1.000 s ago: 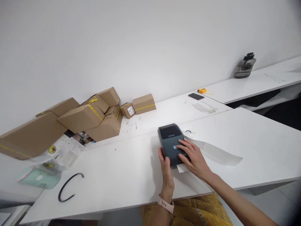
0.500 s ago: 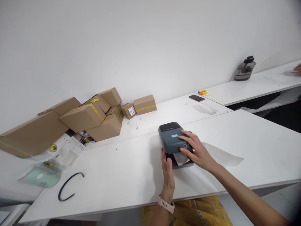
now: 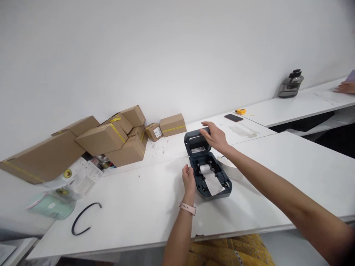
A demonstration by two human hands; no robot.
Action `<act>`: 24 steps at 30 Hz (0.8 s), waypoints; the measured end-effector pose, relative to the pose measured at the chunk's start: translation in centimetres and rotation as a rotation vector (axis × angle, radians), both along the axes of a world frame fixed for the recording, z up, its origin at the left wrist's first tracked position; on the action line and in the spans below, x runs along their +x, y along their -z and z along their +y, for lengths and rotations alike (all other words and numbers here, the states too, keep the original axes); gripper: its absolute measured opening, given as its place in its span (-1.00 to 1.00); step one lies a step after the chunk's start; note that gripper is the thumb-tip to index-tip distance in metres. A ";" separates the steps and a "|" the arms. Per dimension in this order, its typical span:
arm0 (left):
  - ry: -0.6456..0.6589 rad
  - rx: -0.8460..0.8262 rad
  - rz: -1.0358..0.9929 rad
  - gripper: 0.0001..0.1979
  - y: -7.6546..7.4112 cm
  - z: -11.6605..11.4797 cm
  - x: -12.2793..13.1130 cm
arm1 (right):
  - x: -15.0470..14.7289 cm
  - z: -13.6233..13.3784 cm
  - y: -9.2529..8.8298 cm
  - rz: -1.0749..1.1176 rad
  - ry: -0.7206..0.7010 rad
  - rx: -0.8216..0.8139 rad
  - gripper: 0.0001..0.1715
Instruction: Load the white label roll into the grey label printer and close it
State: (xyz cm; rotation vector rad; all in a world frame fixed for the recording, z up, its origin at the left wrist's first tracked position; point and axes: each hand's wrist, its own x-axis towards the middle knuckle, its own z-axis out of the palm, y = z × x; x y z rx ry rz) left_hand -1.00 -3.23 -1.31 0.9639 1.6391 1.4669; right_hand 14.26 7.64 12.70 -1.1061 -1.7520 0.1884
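Observation:
A dark blue-grey label printer (image 3: pixel 227 190) stands on the white table with its lid (image 3: pixel 188 144) raised. A small white paper roll (image 3: pixel 205 168) sits inside, and a loose strip of paper (image 3: pixel 215 184) runs from it toward the printer's front. My right hand (image 3: pixel 217 137) grips the top edge of the lid, thumb on the near side and fingers over the back. Against the left side of the base, my left hand (image 3: pixel 189 181) is curled and steadies it; some of its fingers are hidden. A white roll (image 3: pixel 230 168) lies right of the printer, partly behind my right forearm.
Several cardboard boxes (image 3: pixel 100 139) are piled at the back left. Nearer are plastic packets (image 3: pixel 83 177), a green pouch (image 3: pixel 52 205) and a black curved band (image 3: pixel 76 218). A phone (image 3: pixel 233 117), tape measure (image 3: pixel 240 111) and bottle (image 3: pixel 291 85) are at the back right, beyond them another person's hand (image 3: pixel 344 88).
The printer's lid has swung up and back with my right hand on it, showing the inside. My left hand has stayed at the printer's left side.

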 end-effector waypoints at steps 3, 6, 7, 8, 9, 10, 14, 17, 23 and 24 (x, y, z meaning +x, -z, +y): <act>0.063 -0.006 0.110 -0.53 -0.5 1.2 0.1 | -1.3 2.9 -1.3 -0.041 0.090 -0.073 -0.37; 0.084 -0.035 0.278 -0.52 -1.2 1.8 0.6 | -2.3 5.5 -2.2 -0.070 0.101 -0.132 -0.31; 0.079 -0.052 0.336 -0.51 -1.4 1.9 0.7 | -2.4 6.1 -2.4 -0.073 0.086 -0.137 -0.30; 0.072 -0.063 0.388 -0.50 -1.6 2.0 0.8 | -2.5 6.6 -2.5 -0.072 0.070 -0.135 -0.30; 0.068 -0.069 0.433 -0.48 -1.8 2.2 0.9 | -2.4 6.7 -2.5 -0.069 0.060 -0.129 -0.30; 0.068 -0.070 0.472 -0.46 -1.9 2.3 1.0 | -2.2 6.6 -2.4 -0.057 0.058 -0.109 -0.31; 0.075 -0.054 0.562 -0.42 -1.8 2.8 1.1 | -0.6 3.2 0.3 0.029 0.063 0.116 -0.48; 0.050 -0.046 0.587 -0.42 -1.5 3.0 1.2 | 0.8 -0.4 3.7 -0.127 -0.008 0.170 -0.60; 0.046 -0.030 0.613 -0.45 -1.3 3.0 1.1 | 0.8 -2.4 8.6 -0.768 -0.291 -0.076 -0.72; 0.043 -0.034 0.615 -0.45 -1.4 3.0 1.1 | 0.4 -2.3 9.0 -0.811 -0.312 -0.089 -0.77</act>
